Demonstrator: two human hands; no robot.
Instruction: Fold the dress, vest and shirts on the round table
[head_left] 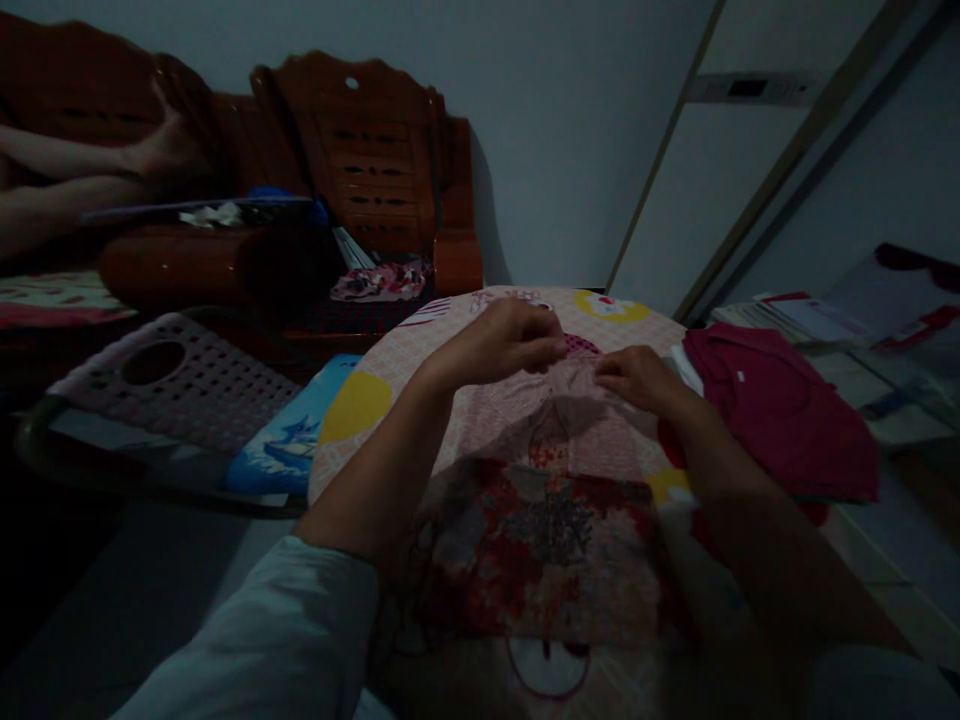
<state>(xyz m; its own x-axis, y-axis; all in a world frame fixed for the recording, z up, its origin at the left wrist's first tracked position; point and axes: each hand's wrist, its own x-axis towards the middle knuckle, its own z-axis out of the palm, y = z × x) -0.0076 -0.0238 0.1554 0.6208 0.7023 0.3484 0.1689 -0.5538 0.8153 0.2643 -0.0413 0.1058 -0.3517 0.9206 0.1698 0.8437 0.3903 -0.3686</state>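
Left hand (502, 345) and right hand (641, 380), fingers curled, grip impossible to tell; the patterned garment (525, 530) lay just below and nearer the body; an uneven tug could have creased it.

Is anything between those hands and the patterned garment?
Nothing visible: the left hand and right hand are at the far end of the patterned garment. The magenta clothing lies off to the right.

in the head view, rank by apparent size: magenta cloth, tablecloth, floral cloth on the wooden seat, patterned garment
1. Tablecloth
2. Patterned garment
3. Magenta cloth
4. Floral cloth, though it lies farthest off, so its true size is unsure.
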